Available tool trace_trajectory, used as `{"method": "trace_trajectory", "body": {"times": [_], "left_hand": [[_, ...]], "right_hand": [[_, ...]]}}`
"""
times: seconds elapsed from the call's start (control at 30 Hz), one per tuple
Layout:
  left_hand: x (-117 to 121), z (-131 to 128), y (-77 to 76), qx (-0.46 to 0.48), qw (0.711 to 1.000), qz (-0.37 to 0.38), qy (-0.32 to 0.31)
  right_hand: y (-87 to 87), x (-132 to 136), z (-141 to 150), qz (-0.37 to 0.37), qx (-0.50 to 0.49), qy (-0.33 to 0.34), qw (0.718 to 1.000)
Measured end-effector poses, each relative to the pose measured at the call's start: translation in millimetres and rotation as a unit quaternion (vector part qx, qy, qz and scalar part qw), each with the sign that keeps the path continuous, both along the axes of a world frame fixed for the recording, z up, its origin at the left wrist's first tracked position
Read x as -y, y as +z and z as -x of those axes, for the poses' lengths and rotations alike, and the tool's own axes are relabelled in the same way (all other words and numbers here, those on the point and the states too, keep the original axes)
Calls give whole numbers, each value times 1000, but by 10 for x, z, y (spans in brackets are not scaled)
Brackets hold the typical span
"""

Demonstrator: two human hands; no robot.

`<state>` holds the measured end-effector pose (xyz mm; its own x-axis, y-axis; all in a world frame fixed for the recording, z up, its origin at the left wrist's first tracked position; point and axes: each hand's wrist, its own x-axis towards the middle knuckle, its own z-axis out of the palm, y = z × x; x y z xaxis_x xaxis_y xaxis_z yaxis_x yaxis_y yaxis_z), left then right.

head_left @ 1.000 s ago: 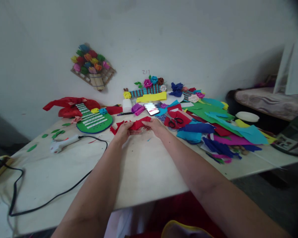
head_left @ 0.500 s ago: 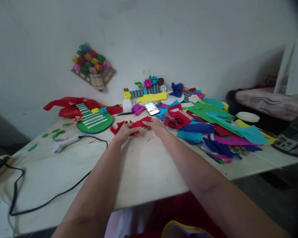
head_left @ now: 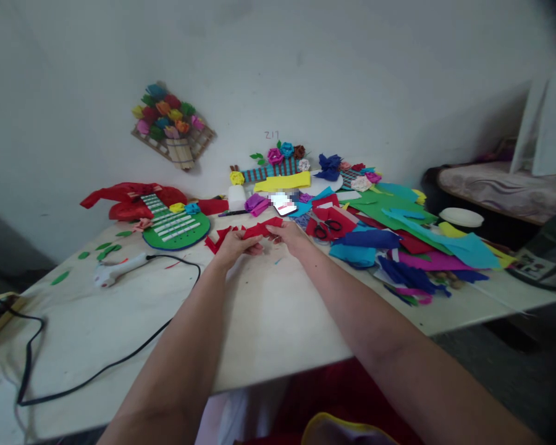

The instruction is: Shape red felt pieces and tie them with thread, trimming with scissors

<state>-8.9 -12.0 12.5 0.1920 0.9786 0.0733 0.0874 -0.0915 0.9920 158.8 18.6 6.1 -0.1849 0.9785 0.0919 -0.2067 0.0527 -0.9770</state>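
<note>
A small strip of red crepe paper [head_left: 263, 229] is stretched between my two hands, just above the table. My left hand [head_left: 237, 246] pinches its left end, fingers closed. The right end is pinched by my right hand [head_left: 288, 237], thumb on top. Beside my left hand lie more red paper pieces [head_left: 221, 238], partly hidden by it. A phone with a lit screen [head_left: 284, 204] lies just beyond the strip. To the right of my right hand, black-handled scissors [head_left: 328, 230] rest on red paper.
At the left are a glue gun [head_left: 120, 270] with a black cord and a green guitar-shaped piece [head_left: 178, 232]. Coloured paper sheets [head_left: 398, 213] spread over the right side. A yellow paper roll [head_left: 282, 182] and paper flowers [head_left: 275, 156] stand along the wall.
Almost nothing differs. Both hands stay in place with the red paper held between them; the view has shifted very slightly.
</note>
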Motion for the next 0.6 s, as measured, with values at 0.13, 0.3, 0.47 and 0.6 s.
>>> {"method": "trace_trajectory", "body": {"times": [0.13, 0.3, 0.47, 0.6], "left_hand": [[-20, 20, -17, 5, 1000, 12, -3], [-54, 46, -56, 14, 999, 22, -21], [0, 30, -38, 27, 998, 31, -58], [26, 19, 7, 44, 996, 51, -49]], "right_hand": [[-15, -18, 10, -3, 3, 0, 1000], [1, -6, 15, -5, 11, -12, 1000], [4, -2, 13, -22, 19, -25, 999], [-18, -23, 15, -31, 33, -24, 999]]}}
